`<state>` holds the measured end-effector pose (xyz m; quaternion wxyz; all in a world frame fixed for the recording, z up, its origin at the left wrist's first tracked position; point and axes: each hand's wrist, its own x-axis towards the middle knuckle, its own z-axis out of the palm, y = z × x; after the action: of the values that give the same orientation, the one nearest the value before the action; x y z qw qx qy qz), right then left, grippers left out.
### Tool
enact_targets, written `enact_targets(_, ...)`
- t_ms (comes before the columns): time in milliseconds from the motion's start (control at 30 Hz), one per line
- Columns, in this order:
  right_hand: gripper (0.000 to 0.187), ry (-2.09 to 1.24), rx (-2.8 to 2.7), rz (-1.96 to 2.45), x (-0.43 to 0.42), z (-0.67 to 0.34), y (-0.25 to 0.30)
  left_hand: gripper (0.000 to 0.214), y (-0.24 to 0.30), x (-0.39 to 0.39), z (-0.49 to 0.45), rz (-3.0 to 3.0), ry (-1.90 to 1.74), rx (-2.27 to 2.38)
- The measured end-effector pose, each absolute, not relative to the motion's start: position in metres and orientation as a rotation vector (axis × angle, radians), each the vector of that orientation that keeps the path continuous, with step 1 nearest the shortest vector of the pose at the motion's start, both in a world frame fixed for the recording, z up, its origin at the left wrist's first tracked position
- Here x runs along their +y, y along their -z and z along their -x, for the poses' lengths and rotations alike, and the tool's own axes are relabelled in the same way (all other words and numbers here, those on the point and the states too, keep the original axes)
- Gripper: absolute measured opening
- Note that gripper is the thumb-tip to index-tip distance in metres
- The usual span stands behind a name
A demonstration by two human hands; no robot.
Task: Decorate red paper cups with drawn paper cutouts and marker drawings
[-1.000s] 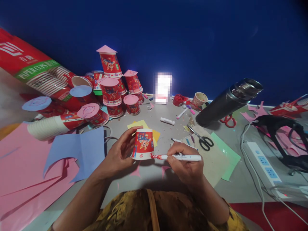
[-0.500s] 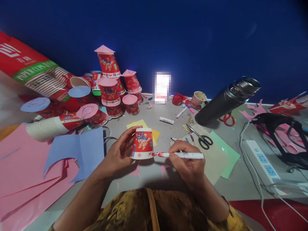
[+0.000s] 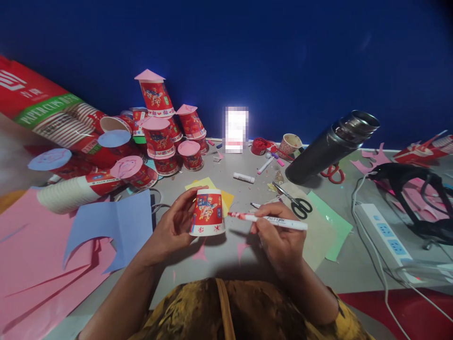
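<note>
My left hand grips a red and white paper cup, turned upside down, from its left side. Small red marks show on the cup's white band near the lower rim. In my right hand is a white paint marker, pinched between thumb and fingers. Its red-stained tip points left, a small way off the cup's right side. Yellow paper lies on the table behind the cup, and pink paper scraps lie below it.
Stacked cups with pink paper tops stand back left, beside a paper-cup package. Blue paper lies left. Black scissors, a dark thermos, green paper and a power strip are at right. A bright screen stands behind.
The marker tip has come away from the cup's lower band and moved up and slightly right. The cup has turned a little in my left hand, showing another red mark.
</note>
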<state>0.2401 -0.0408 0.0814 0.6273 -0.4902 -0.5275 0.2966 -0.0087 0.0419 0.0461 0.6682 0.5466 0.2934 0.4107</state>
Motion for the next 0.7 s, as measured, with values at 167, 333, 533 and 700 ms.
enact_targets(167,0.018,-0.654,-1.206,1.122,-0.036,-0.239,-0.072,0.090,-0.052,0.037,0.001,-1.094,-0.979,0.728)
enact_targets(333,0.079,-0.655,-1.511,1.214,-0.030,-0.240,-0.078,0.101,-0.057,0.021,-0.016,-0.886,-0.935,0.695)
enact_targets(533,0.108,-0.696,-1.688,1.199,-0.028,-0.247,-0.077,0.100,-0.051,0.018,-0.023,-0.861,-0.860,0.622)
enact_targets(700,0.104,-0.452,-1.781,1.244,-0.022,-0.251,-0.072,0.103,-0.070,0.031,-0.011,-1.458,-0.736,0.680)
